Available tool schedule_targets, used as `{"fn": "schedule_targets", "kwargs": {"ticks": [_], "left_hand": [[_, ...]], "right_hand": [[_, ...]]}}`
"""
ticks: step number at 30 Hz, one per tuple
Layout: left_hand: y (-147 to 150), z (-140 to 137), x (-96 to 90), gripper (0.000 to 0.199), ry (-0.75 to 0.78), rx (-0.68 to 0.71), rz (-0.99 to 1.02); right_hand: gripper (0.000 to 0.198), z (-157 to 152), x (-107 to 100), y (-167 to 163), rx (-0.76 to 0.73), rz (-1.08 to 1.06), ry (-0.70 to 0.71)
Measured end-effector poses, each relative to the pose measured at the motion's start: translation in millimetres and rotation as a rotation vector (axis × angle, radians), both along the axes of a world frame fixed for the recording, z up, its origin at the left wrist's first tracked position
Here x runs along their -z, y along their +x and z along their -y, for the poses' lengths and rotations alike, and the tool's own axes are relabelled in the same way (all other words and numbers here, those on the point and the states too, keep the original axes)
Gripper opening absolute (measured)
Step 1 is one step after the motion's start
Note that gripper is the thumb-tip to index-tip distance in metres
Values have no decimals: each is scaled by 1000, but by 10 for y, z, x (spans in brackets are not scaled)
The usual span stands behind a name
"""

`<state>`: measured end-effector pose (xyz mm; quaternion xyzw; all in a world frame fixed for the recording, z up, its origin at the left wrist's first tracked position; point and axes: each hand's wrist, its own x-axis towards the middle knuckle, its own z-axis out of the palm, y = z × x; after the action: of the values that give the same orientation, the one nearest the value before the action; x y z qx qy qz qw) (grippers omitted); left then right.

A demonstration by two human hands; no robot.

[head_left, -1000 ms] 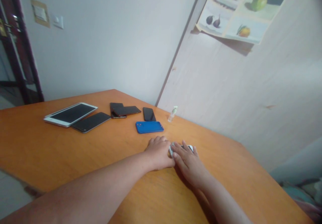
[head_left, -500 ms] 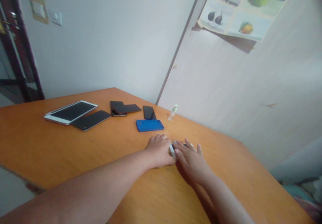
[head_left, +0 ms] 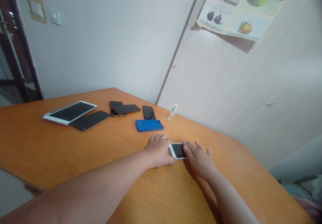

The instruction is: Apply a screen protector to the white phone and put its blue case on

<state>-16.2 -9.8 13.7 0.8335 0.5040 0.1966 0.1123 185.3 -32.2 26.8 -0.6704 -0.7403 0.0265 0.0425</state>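
Note:
A white-framed smartphone (head_left: pixel 177 150) lies screen up on the wooden table, its dark display partly bare. At its left end my left hand (head_left: pixel 159 151) grips the edge, thumb on the near side and fingers on the far side. Over the right end rests my right hand (head_left: pixel 200 160), fingers stretched out and a little spread, the tips on the screen. These fingers hide the right part of the phone. Just beyond my hands lies a blue phone case (head_left: pixel 149 125), camera cutouts at its left.
Behind the case are a black phone (head_left: pixel 149 112) and a small clear pump bottle (head_left: pixel 172 112). Two dark phones (head_left: pixel 127 109) overlap further left. A white tablet (head_left: pixel 70 112) partly overlaps a dark tablet-like device (head_left: pixel 92 120). Walls stand behind the wooden table (head_left: pixel 161 190).
My right hand has slid to the right along the phone, baring more of its screen. My left hand keeps its hold at the left end.

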Motion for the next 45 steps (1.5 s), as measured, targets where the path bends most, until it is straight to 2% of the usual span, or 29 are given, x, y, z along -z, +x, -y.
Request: {"fn": "schedule_targets", "kwargs": {"ticks": [3, 7, 9, 14, 16, 18, 21, 23, 24, 27, 29, 31, 34, 36, 38, 42, 45], "left_hand": [[2, 1, -3, 46, -5, -2, 3], [-1, -1, 22, 44, 26, 8, 18], [-2, -2, 30, 45, 37, 8, 21], [-3, -1, 6, 46, 10, -2, 5], [-8, 0, -4, 46, 8, 1, 6], [-15, -1, -6, 47, 9, 9, 7], [-25, -5, 3, 50, 15, 21, 12], [-26, -8, 7, 51, 14, 23, 14], [-26, -10, 7, 51, 13, 25, 13], [-24, -11, 1, 49, 9, 29, 8], [-24, -12, 1, 48, 10, 29, 8], [-26, -14, 9, 49, 11, 26, 12], [-31, -20, 35, 51, 19, 28, 24], [-32, -26, 51, 52, 25, 30, 33], [-31, -31, 61, 51, 25, 26, 36], [-28, -44, 66, 47, 19, 24, 33], [-33, -58, 77, 48, 24, 36, 43]], "right_hand": [[54, 8, 26, 18, 25, 15, -3], [53, 136, -26, -157, -221, -72, -57], [52, 146, -45, -175, -265, -83, -74], [53, 14, 6, 69, 49, 51, -37], [54, 24, 13, 103, 74, 72, -33], [54, 104, -11, 41, -18, 45, -51], [53, 263, -78, -105, -240, -40, -101], [53, 309, -105, -124, -300, -62, -122], [53, 304, -107, -97, -271, -51, -120], [55, 225, -75, 61, -37, 37, -77], [56, 195, -61, 129, 59, 77, -53], [56, 228, -80, 107, 3, 59, -64], [56, 345, -152, -18, -227, -30, -142], [55, 395, -196, -56, -301, -61, -187], [55, 389, -216, -17, -240, -34, -186], [53, 340, -225, 105, -5, 89, -116], [48, 413, -280, 30, -81, 85, -113]]}}
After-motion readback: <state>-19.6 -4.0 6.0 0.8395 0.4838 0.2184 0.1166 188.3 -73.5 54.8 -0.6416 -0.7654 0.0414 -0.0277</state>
